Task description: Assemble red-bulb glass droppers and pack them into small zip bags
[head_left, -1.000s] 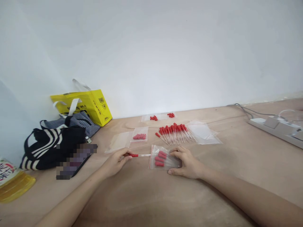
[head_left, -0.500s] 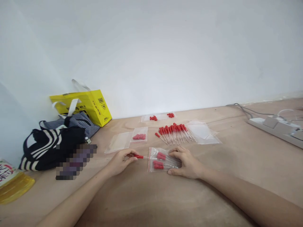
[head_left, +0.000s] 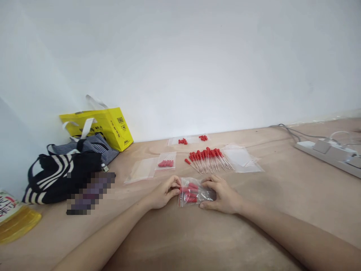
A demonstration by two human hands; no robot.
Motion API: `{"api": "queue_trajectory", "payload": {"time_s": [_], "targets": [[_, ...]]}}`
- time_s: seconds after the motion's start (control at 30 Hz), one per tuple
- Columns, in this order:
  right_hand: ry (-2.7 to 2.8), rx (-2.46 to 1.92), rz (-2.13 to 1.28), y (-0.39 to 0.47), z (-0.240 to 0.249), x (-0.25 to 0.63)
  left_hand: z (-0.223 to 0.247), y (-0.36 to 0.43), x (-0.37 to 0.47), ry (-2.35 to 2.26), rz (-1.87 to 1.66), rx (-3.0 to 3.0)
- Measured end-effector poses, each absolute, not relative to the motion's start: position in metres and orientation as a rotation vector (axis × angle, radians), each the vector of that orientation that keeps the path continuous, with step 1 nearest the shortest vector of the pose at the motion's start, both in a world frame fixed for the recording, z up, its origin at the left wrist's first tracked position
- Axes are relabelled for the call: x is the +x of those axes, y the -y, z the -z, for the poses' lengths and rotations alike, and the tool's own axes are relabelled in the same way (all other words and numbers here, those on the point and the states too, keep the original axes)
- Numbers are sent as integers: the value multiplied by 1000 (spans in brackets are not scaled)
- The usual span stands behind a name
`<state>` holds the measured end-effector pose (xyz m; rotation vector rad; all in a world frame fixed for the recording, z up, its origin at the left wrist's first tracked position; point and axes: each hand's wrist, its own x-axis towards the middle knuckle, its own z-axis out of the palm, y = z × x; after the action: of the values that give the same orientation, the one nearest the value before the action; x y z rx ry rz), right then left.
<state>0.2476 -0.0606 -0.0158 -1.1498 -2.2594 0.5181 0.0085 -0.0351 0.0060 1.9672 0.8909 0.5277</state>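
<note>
A clear zip bag (head_left: 199, 203) lies on the table between my hands, with several red-bulbed glass droppers (head_left: 193, 185) inside it. My left hand (head_left: 165, 194) is closed at the bag's open left end, its fingertips pinching the red bulb of a dropper whose tube lies inside the bag. My right hand (head_left: 222, 195) curves around the bag's right end, thumb on the near side and fingers on the far side. Beyond the hands, a fanned row of droppers (head_left: 207, 156) lies on the table, red bulbs pointing away.
A filled zip bag (head_left: 166, 162) overlaps flat clear bags (head_left: 141, 169) to the left. More clear bags (head_left: 242, 158) lie right of the droppers. Small red bulbs (head_left: 182, 141) sit near the wall. Cloth bags (head_left: 62, 173) stand left; a power strip (head_left: 327, 154) lies right.
My left hand has moved right, sliding the dropper into the zip bag until its red bulb is at the opening. My right hand stays at the bag's other end.
</note>
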Motion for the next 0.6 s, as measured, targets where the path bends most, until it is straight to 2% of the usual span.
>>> {"api": "queue_trajectory", "payload": {"time_s": [0.33,0.6], "targets": [[2203,-1168,-486,62,13,248,-11,47,-32,-1103,-519,2167],[2271,-1105,-462,62,16,245,-4,50,-39,-1209,-657,2169]]}}
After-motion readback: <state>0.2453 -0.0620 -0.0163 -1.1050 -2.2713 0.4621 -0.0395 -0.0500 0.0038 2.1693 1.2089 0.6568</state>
